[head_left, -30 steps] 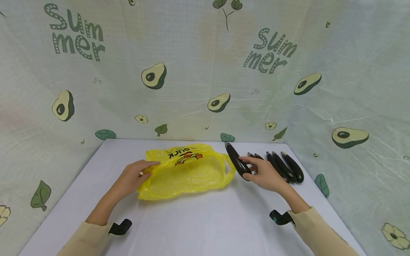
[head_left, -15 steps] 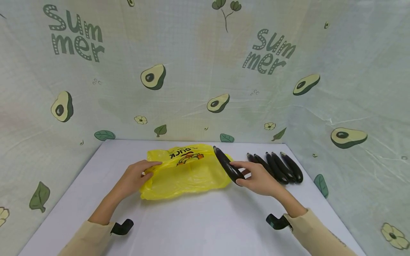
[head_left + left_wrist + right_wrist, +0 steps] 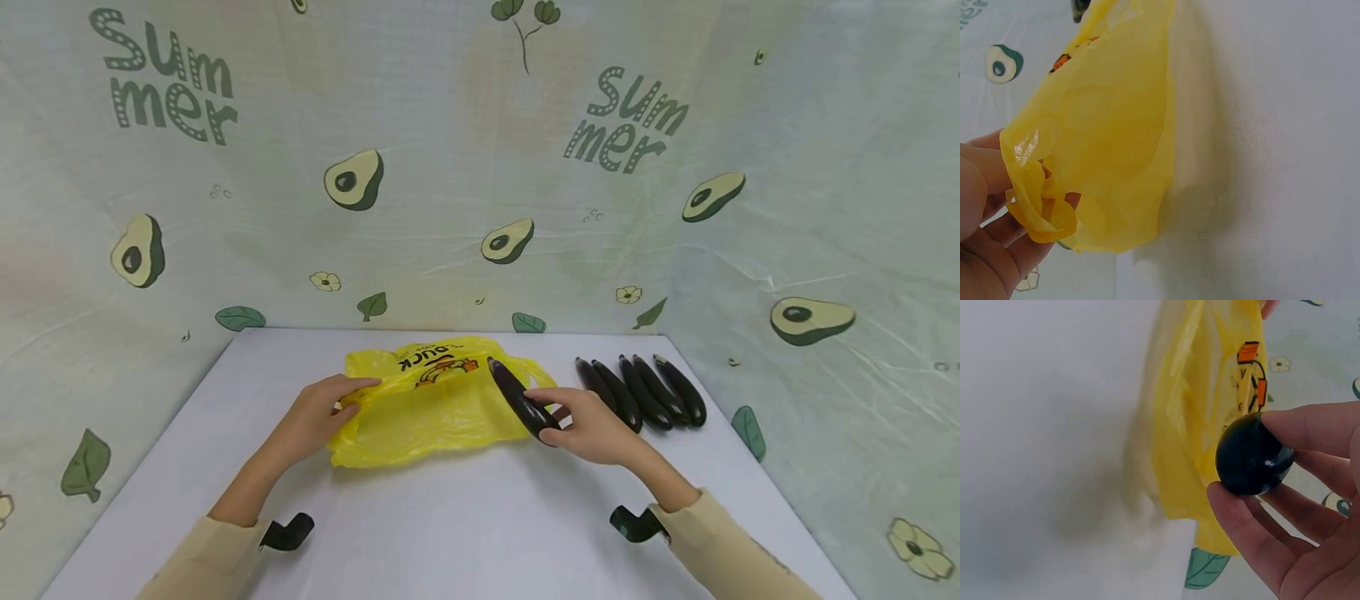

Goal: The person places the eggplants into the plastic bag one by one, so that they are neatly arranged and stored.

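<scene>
A yellow plastic bag (image 3: 427, 421) with a printed duck lies with its mouth spread in the middle of the table. My left hand (image 3: 317, 418) grips the bag's left edge; in the left wrist view the bag's crumpled handle (image 3: 1054, 219) hangs around the fingers. Between thumb and fingers, my right hand (image 3: 591, 427) holds a dark, glossy eggplant (image 3: 517, 398) by its thick end. The eggplant slants over the right side of the bag, stem end pointing away to the left. Its rounded end (image 3: 1250, 456) faces the right wrist camera, before the bag.
Several more eggplants (image 3: 681, 392) lie side by side at the right of the white table (image 3: 465, 525), beyond the right hand. A cloth backdrop (image 3: 435, 100) printed with avocados and leaves stands behind and along both sides.
My right hand has carried the eggplant leftward, from beside the bag to over its right part, and slightly nearer. The left hand keeps its grip on the bag, almost still.
</scene>
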`<act>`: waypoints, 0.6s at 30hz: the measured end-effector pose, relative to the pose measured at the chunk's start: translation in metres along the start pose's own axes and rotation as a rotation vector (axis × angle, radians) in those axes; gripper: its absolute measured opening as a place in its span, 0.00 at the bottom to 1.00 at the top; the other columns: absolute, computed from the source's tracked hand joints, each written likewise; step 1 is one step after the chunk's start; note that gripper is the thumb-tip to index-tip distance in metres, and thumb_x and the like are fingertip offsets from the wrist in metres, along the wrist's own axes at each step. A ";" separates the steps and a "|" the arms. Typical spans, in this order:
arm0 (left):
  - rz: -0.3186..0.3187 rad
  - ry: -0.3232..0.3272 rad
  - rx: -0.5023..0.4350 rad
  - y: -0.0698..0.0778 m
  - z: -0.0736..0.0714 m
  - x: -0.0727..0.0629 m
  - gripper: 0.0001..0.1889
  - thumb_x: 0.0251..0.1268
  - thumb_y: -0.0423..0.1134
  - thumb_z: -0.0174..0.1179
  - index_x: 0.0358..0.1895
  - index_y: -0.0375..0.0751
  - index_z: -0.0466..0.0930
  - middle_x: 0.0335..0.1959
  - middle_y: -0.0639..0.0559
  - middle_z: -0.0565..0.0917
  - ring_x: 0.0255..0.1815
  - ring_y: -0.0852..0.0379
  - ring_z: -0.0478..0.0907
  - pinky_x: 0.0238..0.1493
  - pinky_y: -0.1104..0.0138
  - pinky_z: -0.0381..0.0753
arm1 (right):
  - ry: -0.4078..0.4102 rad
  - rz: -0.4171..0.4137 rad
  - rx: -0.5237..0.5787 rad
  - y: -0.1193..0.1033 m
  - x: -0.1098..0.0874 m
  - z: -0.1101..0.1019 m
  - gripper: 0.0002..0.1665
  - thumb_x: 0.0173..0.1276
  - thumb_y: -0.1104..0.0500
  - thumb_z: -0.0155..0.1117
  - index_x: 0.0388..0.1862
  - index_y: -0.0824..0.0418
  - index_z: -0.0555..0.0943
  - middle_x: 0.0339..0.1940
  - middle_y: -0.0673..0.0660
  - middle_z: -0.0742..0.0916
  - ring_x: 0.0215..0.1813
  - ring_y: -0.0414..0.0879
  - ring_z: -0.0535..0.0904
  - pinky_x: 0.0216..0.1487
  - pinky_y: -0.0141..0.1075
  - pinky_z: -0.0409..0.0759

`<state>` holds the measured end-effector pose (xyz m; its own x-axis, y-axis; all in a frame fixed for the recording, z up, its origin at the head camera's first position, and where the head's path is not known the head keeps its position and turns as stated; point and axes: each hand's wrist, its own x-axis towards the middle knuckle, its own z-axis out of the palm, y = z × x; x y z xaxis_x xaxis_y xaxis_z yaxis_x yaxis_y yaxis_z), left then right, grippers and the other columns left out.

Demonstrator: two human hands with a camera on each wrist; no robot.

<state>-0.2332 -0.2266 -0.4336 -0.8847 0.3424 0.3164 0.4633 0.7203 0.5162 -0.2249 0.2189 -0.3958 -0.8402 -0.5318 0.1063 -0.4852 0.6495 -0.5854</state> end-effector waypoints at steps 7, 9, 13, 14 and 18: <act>0.010 0.000 -0.005 0.004 0.002 0.003 0.27 0.70 0.23 0.67 0.69 0.48 0.83 0.62 0.47 0.86 0.53 0.50 0.83 0.51 0.54 0.88 | -0.015 0.048 0.001 0.000 0.005 0.005 0.34 0.69 0.63 0.75 0.74 0.56 0.80 0.68 0.61 0.85 0.52 0.52 0.85 0.38 0.31 0.85; 0.017 0.000 -0.006 0.005 0.003 0.005 0.27 0.70 0.23 0.67 0.69 0.48 0.83 0.62 0.47 0.86 0.53 0.51 0.83 0.51 0.55 0.88 | -0.010 0.046 0.001 0.001 0.007 0.007 0.34 0.68 0.63 0.76 0.74 0.57 0.80 0.68 0.61 0.85 0.51 0.52 0.86 0.38 0.31 0.85; 0.027 -0.002 -0.005 0.007 0.003 0.006 0.27 0.70 0.23 0.67 0.69 0.48 0.83 0.60 0.48 0.87 0.51 0.52 0.83 0.50 0.56 0.87 | -0.004 0.039 -0.013 0.002 0.009 0.010 0.35 0.68 0.62 0.76 0.74 0.58 0.79 0.69 0.62 0.84 0.50 0.52 0.87 0.40 0.32 0.85; 0.026 -0.003 -0.006 0.007 0.003 0.007 0.27 0.70 0.23 0.67 0.68 0.48 0.83 0.60 0.48 0.87 0.51 0.52 0.82 0.50 0.56 0.87 | -0.004 0.040 -0.015 0.002 0.010 0.011 0.35 0.68 0.62 0.76 0.74 0.58 0.79 0.69 0.62 0.84 0.50 0.53 0.87 0.40 0.32 0.85; 0.027 -0.005 -0.011 0.008 0.003 0.008 0.27 0.70 0.23 0.67 0.68 0.48 0.84 0.58 0.49 0.87 0.49 0.54 0.82 0.49 0.57 0.87 | -0.003 0.053 -0.032 0.003 0.014 0.014 0.35 0.69 0.60 0.76 0.74 0.58 0.79 0.66 0.62 0.86 0.50 0.52 0.87 0.42 0.33 0.85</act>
<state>-0.2366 -0.2166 -0.4297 -0.8720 0.3648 0.3264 0.4877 0.7041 0.5161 -0.2345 0.2054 -0.4074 -0.8640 -0.4980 0.0735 -0.4478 0.6937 -0.5641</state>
